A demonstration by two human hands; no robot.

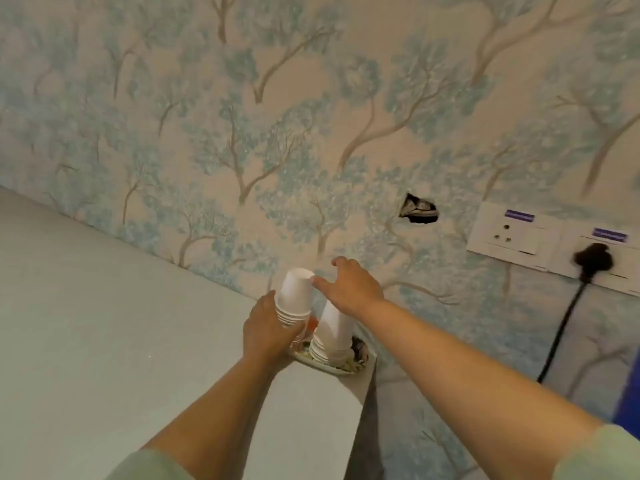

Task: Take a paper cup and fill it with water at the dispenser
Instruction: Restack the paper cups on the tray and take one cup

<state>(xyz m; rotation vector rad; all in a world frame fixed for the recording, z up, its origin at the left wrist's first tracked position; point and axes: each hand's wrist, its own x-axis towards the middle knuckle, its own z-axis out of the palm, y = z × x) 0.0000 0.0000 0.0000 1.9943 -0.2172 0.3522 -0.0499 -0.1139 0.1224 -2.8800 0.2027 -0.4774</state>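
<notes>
white cup stack (293,296) gripped by left hand (265,329), right hand (349,285) fingertips touching top.

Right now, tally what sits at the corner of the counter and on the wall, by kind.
Stacks of white paper cups: 2, one in the left hand at, one on the plate at
Plate: 1
Wall socket panels: 2
Black plug: 1
Total: 6
</notes>
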